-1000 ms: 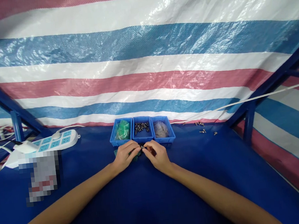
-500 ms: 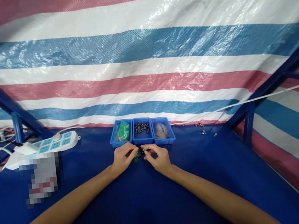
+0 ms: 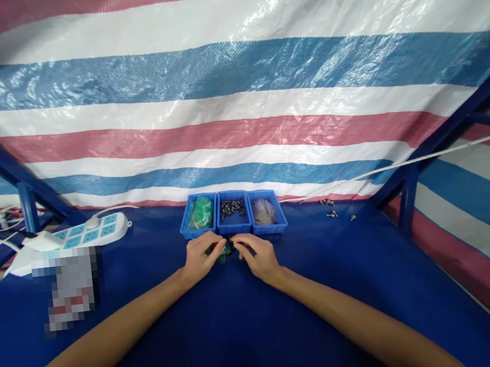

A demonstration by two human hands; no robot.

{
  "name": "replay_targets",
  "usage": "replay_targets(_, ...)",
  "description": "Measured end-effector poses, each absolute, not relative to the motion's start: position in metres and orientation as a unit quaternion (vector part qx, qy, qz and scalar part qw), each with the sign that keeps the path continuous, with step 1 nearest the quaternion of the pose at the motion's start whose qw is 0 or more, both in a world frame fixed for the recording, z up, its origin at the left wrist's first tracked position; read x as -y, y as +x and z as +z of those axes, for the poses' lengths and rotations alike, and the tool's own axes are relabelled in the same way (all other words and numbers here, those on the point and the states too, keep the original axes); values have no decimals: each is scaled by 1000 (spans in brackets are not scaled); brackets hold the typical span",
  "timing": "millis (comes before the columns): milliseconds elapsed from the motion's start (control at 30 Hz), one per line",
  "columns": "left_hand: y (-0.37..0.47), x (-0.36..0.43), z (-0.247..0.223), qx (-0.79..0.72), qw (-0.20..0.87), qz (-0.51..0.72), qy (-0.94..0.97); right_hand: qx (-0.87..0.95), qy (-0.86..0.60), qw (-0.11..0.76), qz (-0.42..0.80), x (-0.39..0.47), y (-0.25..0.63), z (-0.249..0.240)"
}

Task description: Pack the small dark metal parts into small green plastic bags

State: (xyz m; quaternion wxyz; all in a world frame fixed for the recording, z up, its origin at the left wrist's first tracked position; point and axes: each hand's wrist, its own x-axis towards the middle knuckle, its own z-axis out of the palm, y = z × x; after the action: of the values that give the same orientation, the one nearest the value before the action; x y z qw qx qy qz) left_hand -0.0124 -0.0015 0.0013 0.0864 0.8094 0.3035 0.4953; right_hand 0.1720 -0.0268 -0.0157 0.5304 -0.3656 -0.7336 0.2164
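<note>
My left hand point(image 3: 201, 257) is closed in a pinch on a small green plastic bag point(image 3: 222, 257), which shows beneath its fingertips. Close beside it, my right hand point(image 3: 258, 257) is also closed, thumb and fingers together near the bag's dark opening; whatever it grips is too small to make out. Just beyond the hands stand three blue bins side by side: the left bin point(image 3: 189, 234) holds green plastic bags, the middle bin point(image 3: 234, 229) holds small dark metal fittings, and the right bin point(image 3: 270, 228) holds a clear bag.
A white power strip point(image 3: 118, 225) with plugs and cables lies at the left, near a blurred grey packet point(image 3: 75, 283). Several small metal fittings point(image 3: 332, 214) lie loose at the back right. Blue frame bars flank a striped sheet point(image 3: 237, 108) behind the blue table point(image 3: 243, 335).
My right hand's fingers have drawn closer together beside the bag. My left hand has stayed almost in place. The view has shifted very slightly.
</note>
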Motion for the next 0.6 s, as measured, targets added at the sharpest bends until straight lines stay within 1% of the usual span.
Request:
replay_targets(267,-11,2,5,-309,70,491,812,728,-364,542,206,26,172,-12)
replay_targets(600,-10,3,6,-310,71,483,816,732,-370,537,198,25,173,-14)
